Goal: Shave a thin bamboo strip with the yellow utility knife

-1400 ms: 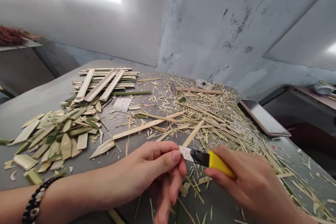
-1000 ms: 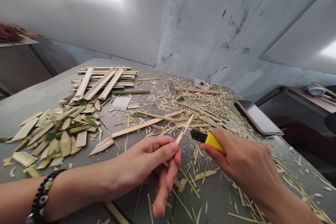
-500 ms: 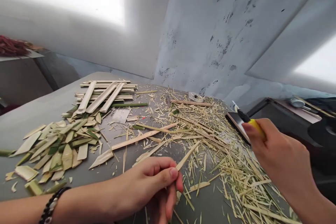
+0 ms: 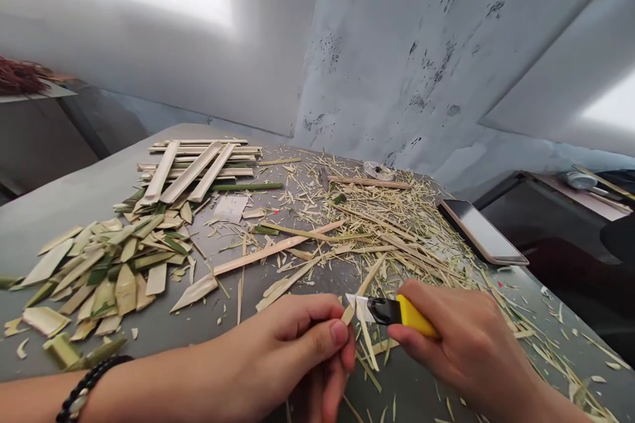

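Partly hidden bamboo sliver (image 4: 360, 292) in left hand (image 4: 292, 350), knife (image 4: 391, 312) handle covered by right hand (image 4: 461, 344)

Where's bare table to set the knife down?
Bare table at far left, bordered by the slat stack and offcut pile. Another strip right of the phone. Centre is crowded with shavings.

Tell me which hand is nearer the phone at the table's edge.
Right. The right hand, gripping the yellow knife, sits just below the phone; the left hand, pinching the bamboo sliver, lies farther left.
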Tool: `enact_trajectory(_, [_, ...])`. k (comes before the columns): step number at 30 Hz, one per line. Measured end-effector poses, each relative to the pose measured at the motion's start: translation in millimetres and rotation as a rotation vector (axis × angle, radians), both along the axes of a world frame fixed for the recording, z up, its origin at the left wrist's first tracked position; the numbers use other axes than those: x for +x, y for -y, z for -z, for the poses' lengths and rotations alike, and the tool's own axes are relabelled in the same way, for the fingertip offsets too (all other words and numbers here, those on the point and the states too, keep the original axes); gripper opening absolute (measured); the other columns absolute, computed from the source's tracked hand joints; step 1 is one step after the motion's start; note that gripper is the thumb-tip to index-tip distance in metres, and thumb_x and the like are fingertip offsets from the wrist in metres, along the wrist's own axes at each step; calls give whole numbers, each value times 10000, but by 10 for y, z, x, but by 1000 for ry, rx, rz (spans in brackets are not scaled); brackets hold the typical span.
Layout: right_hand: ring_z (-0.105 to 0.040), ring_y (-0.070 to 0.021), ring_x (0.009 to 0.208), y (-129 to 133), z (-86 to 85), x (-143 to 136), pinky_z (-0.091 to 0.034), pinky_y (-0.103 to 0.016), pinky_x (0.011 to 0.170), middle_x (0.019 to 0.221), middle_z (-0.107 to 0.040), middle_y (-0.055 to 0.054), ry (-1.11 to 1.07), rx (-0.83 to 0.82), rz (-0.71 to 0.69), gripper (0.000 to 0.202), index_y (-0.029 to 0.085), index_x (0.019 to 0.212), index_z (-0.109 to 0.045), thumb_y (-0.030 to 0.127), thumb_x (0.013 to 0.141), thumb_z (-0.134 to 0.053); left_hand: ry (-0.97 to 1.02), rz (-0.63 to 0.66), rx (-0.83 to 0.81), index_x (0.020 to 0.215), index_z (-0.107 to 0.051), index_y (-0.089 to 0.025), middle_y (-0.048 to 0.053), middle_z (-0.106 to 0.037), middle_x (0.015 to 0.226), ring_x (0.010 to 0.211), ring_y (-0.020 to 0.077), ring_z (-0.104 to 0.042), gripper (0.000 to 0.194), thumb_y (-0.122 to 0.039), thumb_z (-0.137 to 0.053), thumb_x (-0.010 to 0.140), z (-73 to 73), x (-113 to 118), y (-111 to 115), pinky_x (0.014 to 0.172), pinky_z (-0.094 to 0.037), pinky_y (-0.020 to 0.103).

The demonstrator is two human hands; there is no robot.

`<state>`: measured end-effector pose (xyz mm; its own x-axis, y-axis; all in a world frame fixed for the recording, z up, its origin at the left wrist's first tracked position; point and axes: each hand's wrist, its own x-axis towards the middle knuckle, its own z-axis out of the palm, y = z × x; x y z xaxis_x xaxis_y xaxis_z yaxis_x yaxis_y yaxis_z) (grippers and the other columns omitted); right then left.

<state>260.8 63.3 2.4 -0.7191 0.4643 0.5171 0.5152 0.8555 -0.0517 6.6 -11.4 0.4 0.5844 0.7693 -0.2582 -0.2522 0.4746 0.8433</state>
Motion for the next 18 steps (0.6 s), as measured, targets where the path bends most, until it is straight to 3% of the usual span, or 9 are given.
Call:
enact_trajectory(4, [-454, -118, 489, -145, -20, 54, -283, -296, 530, 596, -445, 44, 73, 167, 21, 549, 216, 772, -492, 619, 1130, -384, -35, 19, 11, 917, -533, -220, -79, -596, 580, 327, 47, -445, 348, -529, -500, 1075, -44, -7, -35, 402, -355, 137])
enact_trajectory(10, [-461, -125, 457, -523, -55, 74, -246, -286, 506, 549, -469, 30, 164, 315, 122, 594, 220, 723, -487, 660, 1109, -389, 143, 30, 38, 922, -504, -222, -61, -636, 612, 335, 83, -566, 320, -469, -433, 1113, 14, -52, -101, 400, -386, 162])
enact_trajectory(12, [-427, -130, 407, -676, -176, 226, -205, -279, 474, 500, -455, 21, 136, 317, 266, 588, 231, 713, -488, 656, 1107, -383, 138, 65, 60, 916, -519, -214, -62, -626, 586, 328, 74, -550, 329, -487, -482, 1096, 37, -65, -59, 393, -376, 156])
enact_trajectory(15, [-271, -112, 298, -820, -494, 634, -150, -260, 417, 406, -337, 42, 17, 369, 508, 491, 259, 706, -445, 523, 1120, -425, 39, 118, 113, 929, -538, -205, -71, -601, 551, 315, 47, -497, 344, -506, -502, 1090, 37, -72, 4, 382, -330, 134])
enact_trajectory(18, [-405, -155, 339, -757, -726, 953, -249, -253, 409, 458, -432, 17, -42, 362, 559, 438, 277, 753, -429, 479, 1137, -367, -4, 153, 129, 967, -552, -202, -77, -586, 562, 321, 41, -489, 358, -531, -487, 1090, 15, -57, 16, 383, -333, 130])
